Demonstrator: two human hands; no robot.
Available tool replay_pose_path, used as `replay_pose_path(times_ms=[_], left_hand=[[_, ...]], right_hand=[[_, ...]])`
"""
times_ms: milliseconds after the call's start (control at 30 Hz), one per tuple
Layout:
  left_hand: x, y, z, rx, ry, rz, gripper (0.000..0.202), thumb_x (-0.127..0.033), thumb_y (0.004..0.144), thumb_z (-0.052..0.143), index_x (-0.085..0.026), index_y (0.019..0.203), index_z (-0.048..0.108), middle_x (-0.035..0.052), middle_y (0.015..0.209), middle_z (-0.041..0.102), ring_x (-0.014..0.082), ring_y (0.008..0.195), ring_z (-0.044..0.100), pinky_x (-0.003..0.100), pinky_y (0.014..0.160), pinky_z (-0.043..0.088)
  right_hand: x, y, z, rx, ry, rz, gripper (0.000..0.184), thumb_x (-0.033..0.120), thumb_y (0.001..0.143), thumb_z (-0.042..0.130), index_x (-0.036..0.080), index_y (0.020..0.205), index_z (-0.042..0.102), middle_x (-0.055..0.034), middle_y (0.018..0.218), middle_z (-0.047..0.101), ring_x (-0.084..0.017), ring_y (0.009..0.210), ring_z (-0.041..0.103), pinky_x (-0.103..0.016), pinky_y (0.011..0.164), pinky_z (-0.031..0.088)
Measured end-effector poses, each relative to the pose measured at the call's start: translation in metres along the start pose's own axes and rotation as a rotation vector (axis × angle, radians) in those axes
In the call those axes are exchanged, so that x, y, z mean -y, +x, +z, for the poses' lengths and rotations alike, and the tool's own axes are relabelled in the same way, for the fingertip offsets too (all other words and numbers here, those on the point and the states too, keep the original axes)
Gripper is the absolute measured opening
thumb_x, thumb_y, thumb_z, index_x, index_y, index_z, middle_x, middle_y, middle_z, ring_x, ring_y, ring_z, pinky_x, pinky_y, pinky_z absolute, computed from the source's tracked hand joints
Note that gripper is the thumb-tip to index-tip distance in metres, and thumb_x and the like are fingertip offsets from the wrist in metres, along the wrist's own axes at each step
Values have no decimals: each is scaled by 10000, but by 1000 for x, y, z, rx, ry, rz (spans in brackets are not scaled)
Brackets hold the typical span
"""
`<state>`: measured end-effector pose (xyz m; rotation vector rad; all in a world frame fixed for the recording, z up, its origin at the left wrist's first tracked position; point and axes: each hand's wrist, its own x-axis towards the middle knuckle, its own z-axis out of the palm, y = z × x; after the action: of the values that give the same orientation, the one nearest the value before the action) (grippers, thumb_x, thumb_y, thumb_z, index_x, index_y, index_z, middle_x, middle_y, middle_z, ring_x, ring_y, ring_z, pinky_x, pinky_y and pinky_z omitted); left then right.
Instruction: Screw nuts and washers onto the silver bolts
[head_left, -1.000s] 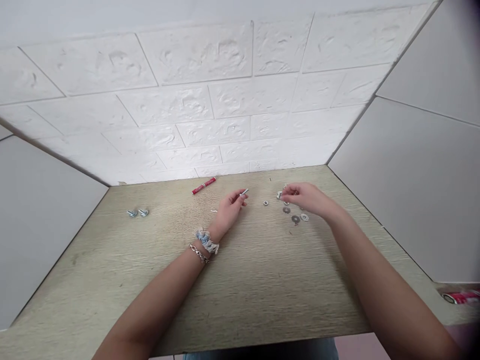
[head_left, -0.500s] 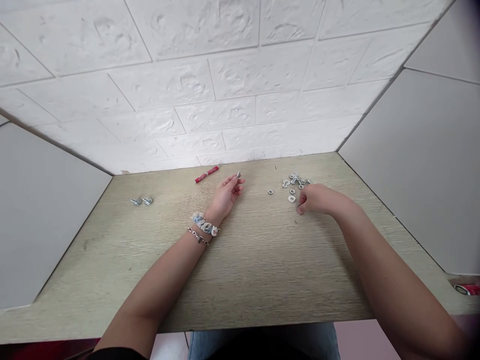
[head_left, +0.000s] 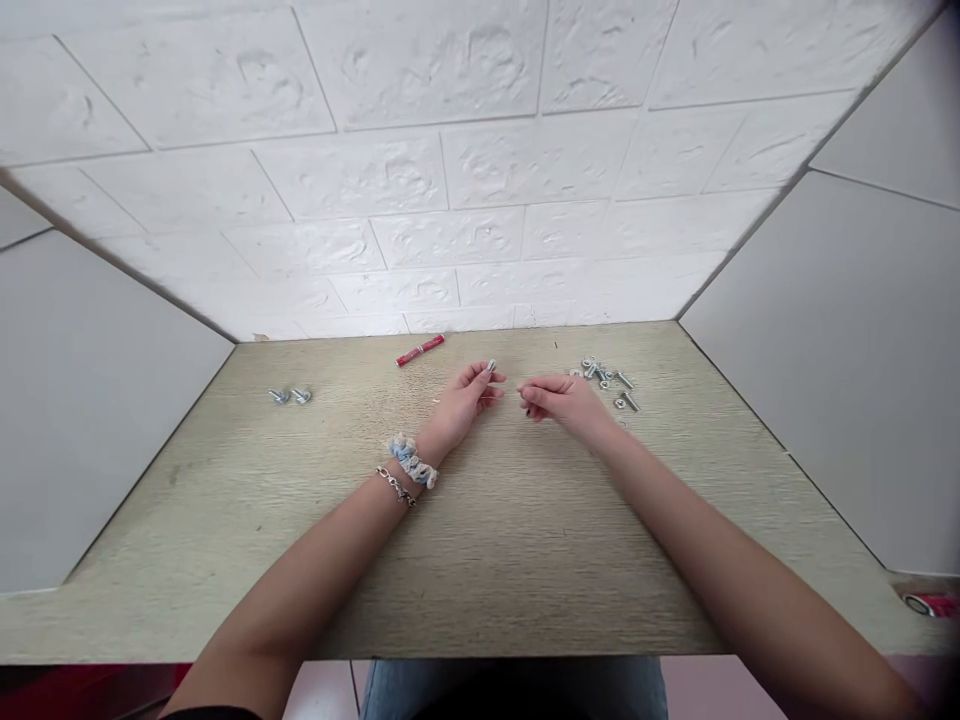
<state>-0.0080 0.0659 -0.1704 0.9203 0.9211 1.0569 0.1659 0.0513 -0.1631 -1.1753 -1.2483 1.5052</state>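
Between the thumb and fingers of my left hand [head_left: 466, 400] is a bolt [head_left: 491, 366], its silver end sticking up. My right hand [head_left: 564, 402] is a short way to the right, fingertips pinched together; what they hold, if anything, is too small to make out. Partly behind that hand lies a loose pile of silver bolts [head_left: 628, 401], nuts [head_left: 619, 403] and washers [head_left: 576, 373]. Over on the left, two bolts with parts fitted on them [head_left: 301, 396] lie side by side.
A red tube-shaped item [head_left: 420, 350] lies near the white brick-patterned wall [head_left: 487, 230]. Grey panels [head_left: 810, 370] border the wooden table [head_left: 480, 560] left and right. Another red object [head_left: 930, 605] is at the far right edge.
My right hand has left the pile and moved left, close to my left hand, fingers pinched. My left hand still grips the bolt. The camera view has shifted slightly.
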Motion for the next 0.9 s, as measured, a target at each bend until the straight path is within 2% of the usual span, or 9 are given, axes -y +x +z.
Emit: replay_pose_path(times_ms=[100, 200, 367, 533, 767, 900], left_hand=[[5, -3, 3, 39, 19, 77, 292, -384, 773, 642, -159, 925, 534, -7, 826, 602, 58, 654, 550, 214, 666, 438], [7, -3, 4, 71, 130, 97, 282, -378, 775, 635, -149, 922, 560, -20, 749, 579, 55, 623, 520, 196, 610, 403], [4, -4, 3, 108, 247, 71, 256, -340, 786, 609, -141, 947, 596, -10, 768, 577, 50, 594, 474, 194, 573, 376], [2, -6, 4, 242, 383, 67, 229, -356, 819, 558, -138, 838, 627, -6, 727, 553, 60, 600, 429, 198, 587, 364], [4, -6, 6, 262, 488, 155, 225, -335, 843, 497, -143, 800, 607, -10, 704, 535, 81, 633, 438, 213, 623, 371], [1, -9, 8, 232, 565, 179, 217, -315, 840, 485, -145, 848, 620, 6, 746, 568, 98, 674, 466, 224, 661, 393]], right_hand=[[-24, 8, 24, -55, 224, -37, 458, 488, 593, 743, 157, 907, 700, -3, 662, 628, -70, 546, 510, -243, 555, 423], [-31, 7, 31, -86, 297, -61, 475, 493, 611, 727, 161, 949, 685, 6, 661, 620, -72, 556, 504, -243, 556, 413], [-23, 1, 28, -169, 391, -44, 460, 438, 558, 773, 179, 923, 665, 11, 654, 623, -83, 576, 519, -242, 565, 410], [-20, 1, 27, -118, 381, -31, 451, 456, 543, 775, 185, 882, 653, 10, 656, 627, -90, 585, 522, -251, 572, 404], [-17, 1, 22, -48, 390, 25, 437, 439, 564, 769, 172, 890, 656, 7, 644, 612, -88, 582, 517, -242, 559, 384], [-18, 2, 21, -37, 390, 16, 419, 455, 604, 742, 173, 898, 643, 8, 635, 601, -90, 582, 513, -243, 555, 387]])
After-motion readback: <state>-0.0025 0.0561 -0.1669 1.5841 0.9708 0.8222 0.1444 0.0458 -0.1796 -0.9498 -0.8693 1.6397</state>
